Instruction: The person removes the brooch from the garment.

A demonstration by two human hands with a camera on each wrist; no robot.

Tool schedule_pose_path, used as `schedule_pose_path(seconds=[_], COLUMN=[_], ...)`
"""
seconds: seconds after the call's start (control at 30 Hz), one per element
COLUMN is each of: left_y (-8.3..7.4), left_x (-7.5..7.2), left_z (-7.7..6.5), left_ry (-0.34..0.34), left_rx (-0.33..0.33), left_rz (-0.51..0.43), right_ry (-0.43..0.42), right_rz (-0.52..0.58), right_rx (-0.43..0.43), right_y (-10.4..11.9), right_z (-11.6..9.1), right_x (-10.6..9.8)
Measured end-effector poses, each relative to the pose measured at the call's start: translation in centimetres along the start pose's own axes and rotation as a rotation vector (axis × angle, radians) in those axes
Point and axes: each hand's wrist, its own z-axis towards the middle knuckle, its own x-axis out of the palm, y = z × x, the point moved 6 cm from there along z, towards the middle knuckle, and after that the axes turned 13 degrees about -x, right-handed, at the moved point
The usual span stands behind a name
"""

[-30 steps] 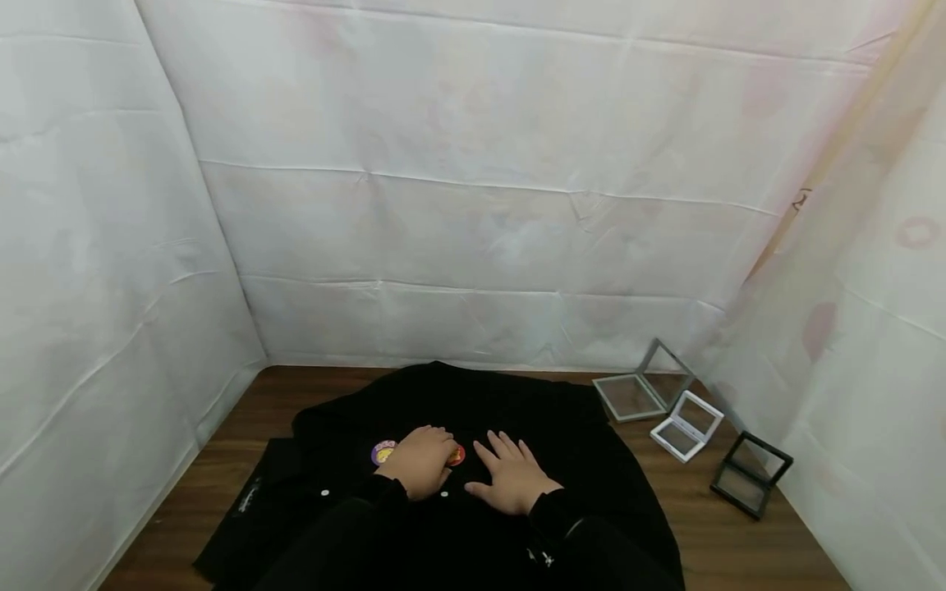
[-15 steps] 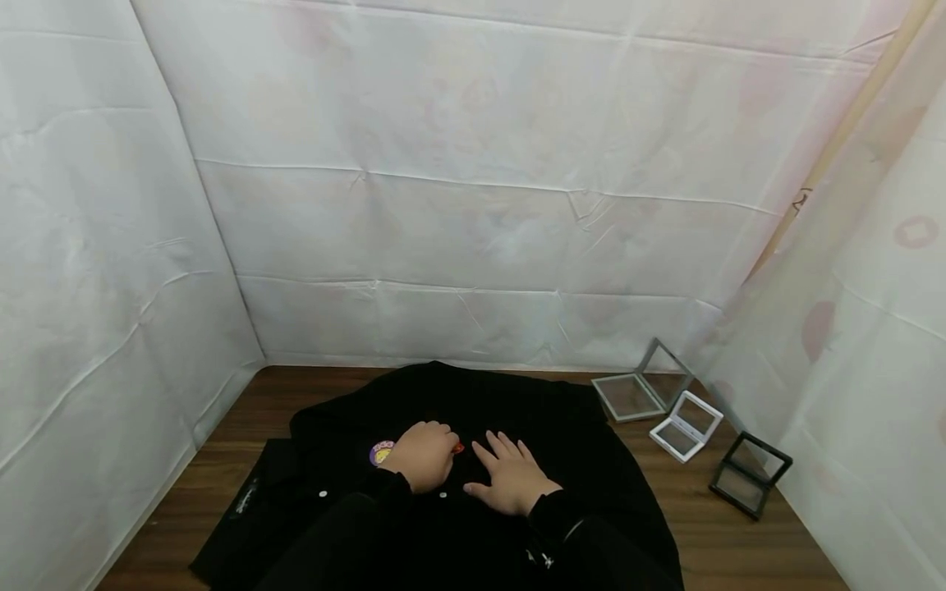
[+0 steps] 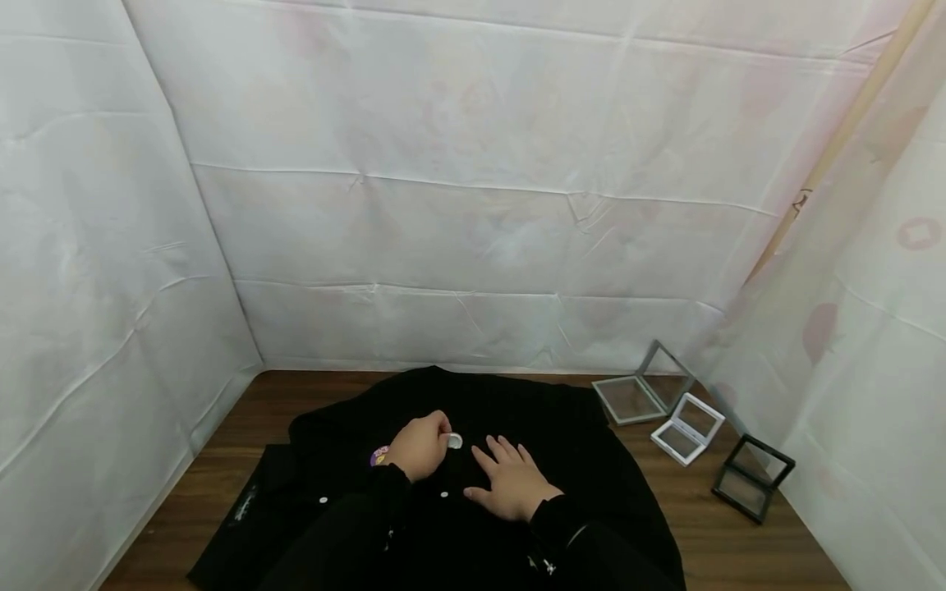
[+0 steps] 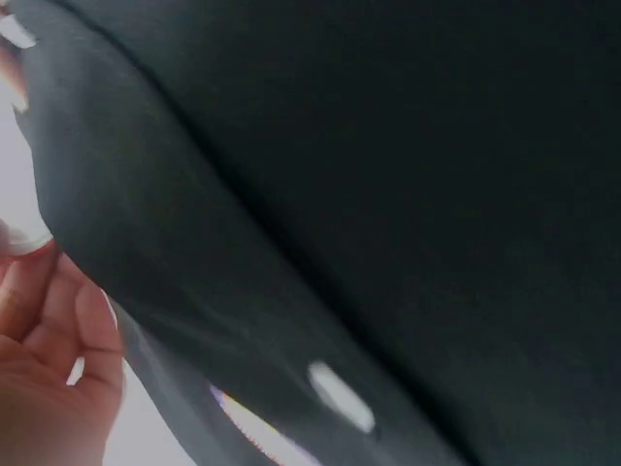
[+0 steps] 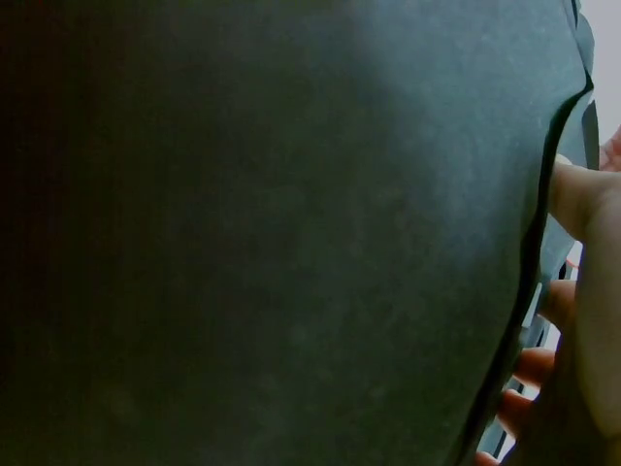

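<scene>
My left hand [image 3: 420,446] pinches a round pin badge [image 3: 454,441], its pale back showing in the head view. The left wrist view shows the badge's white side and red rim near the left hand's fingers [image 4: 87,316]. Under the hands a black shirt [image 3: 517,402] with small white buttons [image 3: 444,494] is spread over the table. Partly hidden behind the left hand, a purple badge [image 3: 379,455] lies on the shirt. My right hand [image 3: 513,482] rests on the shirt with fingers spread and holds nothing; in the right wrist view its thumb [image 5: 577,194] shows past a dark cloth edge.
Three hinged square folding mirrors, a grey one [image 3: 631,400], a white one [image 3: 687,428] and a black one [image 3: 752,478], stand opened on the wooden table [image 3: 717,550] at the right. Folded black cloth with white lettering [image 3: 244,503] lies at left. White sheets [image 3: 473,205] hang around.
My left hand has taken hold of the red badge, lifting and turning it so that its pale back shows; the hand has moved slightly up. The right hand has stayed in place.
</scene>
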Motion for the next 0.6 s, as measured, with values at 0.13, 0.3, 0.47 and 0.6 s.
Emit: schedule_pose_path(seconds=[0.13, 0.3, 0.47, 0.6], left_y=[0.7, 0.8, -0.1, -0.4], left_x=[-0.2, -0.4, -0.4, 0.4], left_z=[0.5, 0.9, 1.0, 1.0], left_ry=[-0.042, -0.105, -0.09, -0.065], left_rx=[-0.097, -0.127, -0.077, 0.029], left_rz=[-0.079, -0.042, 0.086, 0.244], right_ry=[-0.007, -0.013, -0.02, -0.018], right_rz=[0.0, 0.007, 0.001, -0.001], right_rx=[0.006, 0.002, -0.009, -0.013], right_y=[0.1, 0.3, 0.4, 0.3], right_z=[0.0, -0.1, -0.2, -0.2], right_x=[0.0, -0.2, -0.4, -0.4])
